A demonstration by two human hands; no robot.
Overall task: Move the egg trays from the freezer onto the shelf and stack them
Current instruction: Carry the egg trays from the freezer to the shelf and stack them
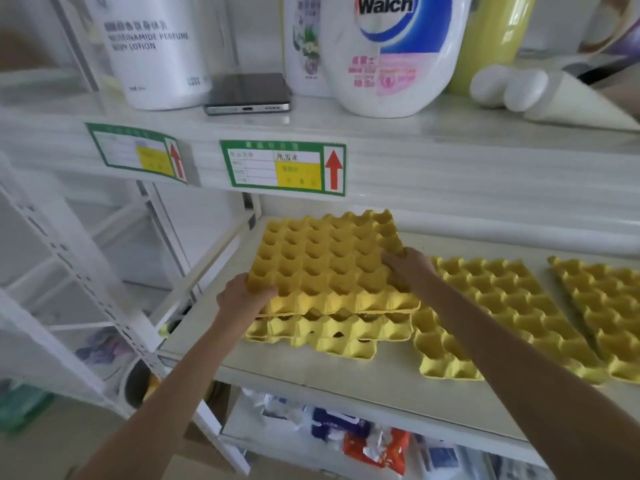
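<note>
Yellow top tray (322, 261) gripped at opposite edges by both hands' curled fingers (263, 292).

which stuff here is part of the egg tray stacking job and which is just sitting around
Part of the job:
- top tray, held by left hand and right hand
- trays under it
- middle tray
- right tray
- shelf

Just lying about:
- phone
- Walch bottle
- lotion tub
- packets below
</note>
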